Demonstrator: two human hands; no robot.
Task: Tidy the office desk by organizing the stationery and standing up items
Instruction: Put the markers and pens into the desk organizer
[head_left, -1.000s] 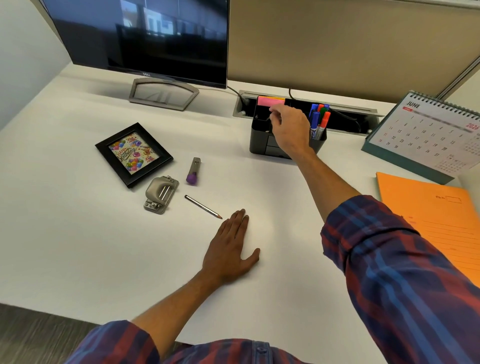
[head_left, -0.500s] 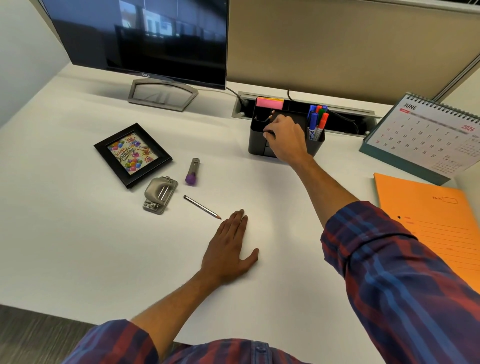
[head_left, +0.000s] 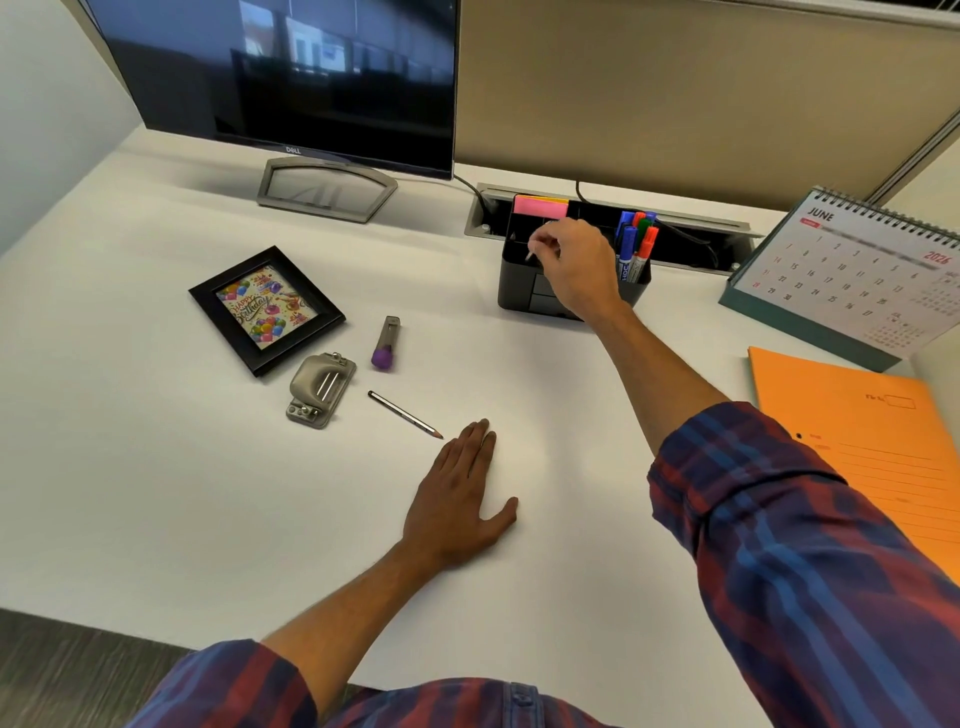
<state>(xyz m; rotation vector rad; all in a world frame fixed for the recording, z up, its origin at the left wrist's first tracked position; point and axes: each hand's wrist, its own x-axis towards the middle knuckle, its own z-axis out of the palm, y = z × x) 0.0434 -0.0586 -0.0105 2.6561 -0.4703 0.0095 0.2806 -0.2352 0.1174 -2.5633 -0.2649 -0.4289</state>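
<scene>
Two hands in view. Right hand (head_left: 574, 265) reaching over black desk organiser (head_left: 519, 283), fingers curled, pinching a small pale item (head_left: 529, 255) above the front-left compartment; identity too small to tell, possibly a pencil end or an eraser. Left hand (head_left: 460, 499) lying flat on white desk (head_left: 156, 493), fingers straight, gripping nothing.

Beyond the right hand's fingertips: pink sticky notes (head_left: 540, 207) standing in the organiser's rear slot. Just to the right of its knuckles: markers (head_left: 636, 249) upright in the right-hand compartment.

Just ahead of the left fingertips: pencil (head_left: 405, 415), loose, tip pointing toward the hand but apart from it. Further ahead and to the left: purple-capped cutter (head_left: 386, 344), grey hole punch (head_left: 321, 389), and birthday photo frame (head_left: 266, 309), lying flat, not yet stood up.

Judged stage: dropping one item into the organiser, with four items outstanding.

Risks noted:
- Releasing too early, with the item striking the compartment rim and bouncing onto the desk or into the cable tray (head_left: 691, 244) behind.
- Wrist brushing the markers while withdrawing, tipping them out.
- Pressing down on the front wall, sliding or tilting the light organiser.
</scene>
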